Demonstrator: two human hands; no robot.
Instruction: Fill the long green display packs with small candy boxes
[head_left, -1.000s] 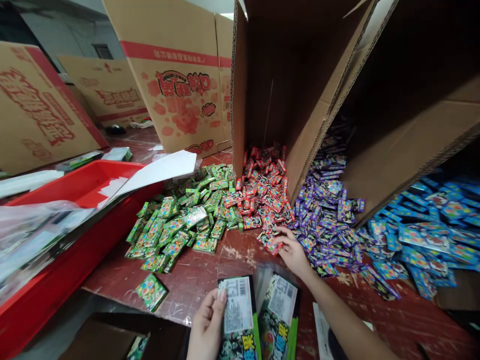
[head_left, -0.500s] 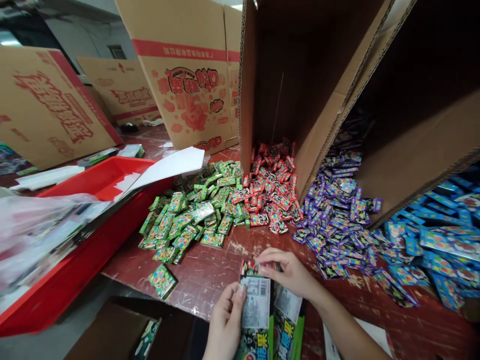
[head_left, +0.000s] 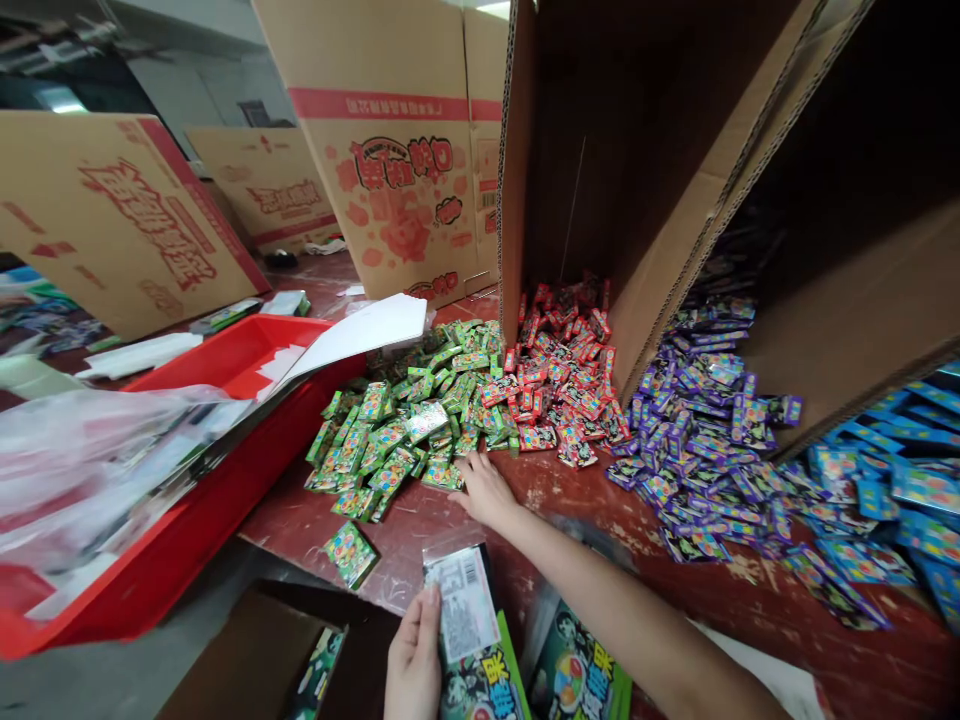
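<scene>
My left hand [head_left: 417, 655] is closed on the edge of a printed plastic packaging bag [head_left: 466, 610], green and black with a white barcode label. Out over the table reaches my right hand [head_left: 484, 490], its fingers apart and at the near edge of a pile of small green candy boxes [head_left: 390, 440]. A second printed bag [head_left: 574, 670] lies under my right forearm. One loose green box [head_left: 350, 555] sits near the table's front edge. Beside the green pile are red candy boxes [head_left: 559, 375], then purple ones [head_left: 697, 450].
Large cardboard cartons [head_left: 405, 60] stand behind the piles, some lying open. Blue boxes [head_left: 862, 500] spread at the right. At left, a red plastic bin [head_left: 225, 515] holds plastic film and flat sheets. An open carton [head_left: 232, 650] sits below the table edge.
My right hand has left the bag's top and moved forward and left to the green boxes. The left hand, with the bag, has shifted slightly left. The view has turned a little left.
</scene>
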